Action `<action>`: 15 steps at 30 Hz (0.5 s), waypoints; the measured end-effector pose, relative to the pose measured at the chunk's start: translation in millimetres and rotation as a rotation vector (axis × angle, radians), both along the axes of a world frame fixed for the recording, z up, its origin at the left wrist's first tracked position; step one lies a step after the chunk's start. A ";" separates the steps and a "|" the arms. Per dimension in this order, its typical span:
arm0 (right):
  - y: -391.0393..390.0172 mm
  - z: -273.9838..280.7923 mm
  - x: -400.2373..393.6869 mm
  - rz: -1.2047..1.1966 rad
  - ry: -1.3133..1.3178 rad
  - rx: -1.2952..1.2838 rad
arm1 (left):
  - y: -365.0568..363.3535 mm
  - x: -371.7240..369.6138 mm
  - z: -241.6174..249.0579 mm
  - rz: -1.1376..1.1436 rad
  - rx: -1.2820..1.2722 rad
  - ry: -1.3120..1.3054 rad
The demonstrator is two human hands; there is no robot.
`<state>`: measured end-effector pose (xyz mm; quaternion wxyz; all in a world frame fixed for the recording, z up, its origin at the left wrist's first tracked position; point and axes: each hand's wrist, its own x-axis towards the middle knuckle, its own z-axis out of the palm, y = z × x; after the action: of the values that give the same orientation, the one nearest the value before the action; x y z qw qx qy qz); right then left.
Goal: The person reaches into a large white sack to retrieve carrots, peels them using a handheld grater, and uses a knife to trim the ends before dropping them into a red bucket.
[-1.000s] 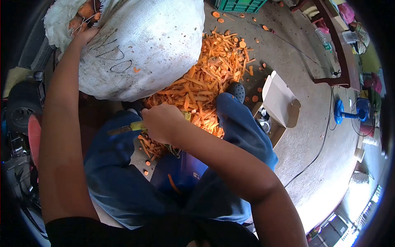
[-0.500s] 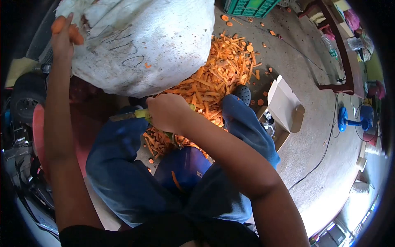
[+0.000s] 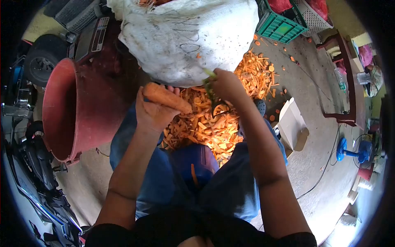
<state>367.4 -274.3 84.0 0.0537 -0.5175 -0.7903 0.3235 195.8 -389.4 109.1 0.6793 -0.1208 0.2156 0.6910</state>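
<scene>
In my left hand (image 3: pixel 154 113) rests a thick orange carrot (image 3: pixel 166 98), held lengthwise with its far end pointing right. My right hand (image 3: pixel 227 85) is closed around a green-handled knife (image 3: pixel 209 87), blurred now, so its blade is hard to make out. Both hands are in front of a large white sack (image 3: pixel 185 41), its top open with carrots showing inside. Below and beyond them spreads a heap of carrot peelings (image 3: pixel 214 131) on the floor, between my legs and beside the sack.
A large red bin (image 3: pixel 94 111) lies on its side at left, near a wheel (image 3: pixel 43 61) and a motorcycle. A green crate (image 3: pixel 282 22) stands at back right. An open cardboard box (image 3: pixel 292 125) sits by my right leg. A blue tub (image 3: pixel 195 162) is between my thighs.
My left hand has come down from the sack's top left with the carrot, to above my lap. My right hand has shifted forward with the knife. The view has swung left.
</scene>
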 end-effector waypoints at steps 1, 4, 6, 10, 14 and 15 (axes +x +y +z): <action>2.0 -0.3 4.5 0.001 -0.002 -0.003 | -2.9 1.9 -0.3 0.082 -0.053 -0.035; 5.8 1.1 14.9 -0.171 0.037 0.008 | -4.2 -2.7 -7.3 -0.049 0.133 -0.041; 5.6 3.3 16.4 -0.161 0.092 0.046 | -3.8 -7.1 -24.1 -0.140 0.262 -0.057; 1.0 6.9 7.8 -0.193 0.238 0.022 | 1.1 -4.5 -36.6 -0.003 0.185 0.043; -9.9 18.2 -10.0 -0.374 0.674 -0.205 | 12.9 9.9 -25.2 -0.021 -0.033 0.091; -13.3 19.8 -15.6 -0.481 0.804 -0.270 | 14.2 13.1 -27.3 -0.019 -0.036 0.086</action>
<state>351.7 -287.6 103.9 0.3604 -0.5218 -0.5158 0.5760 208.9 -375.1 81.8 0.6735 -0.1010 0.2583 0.6852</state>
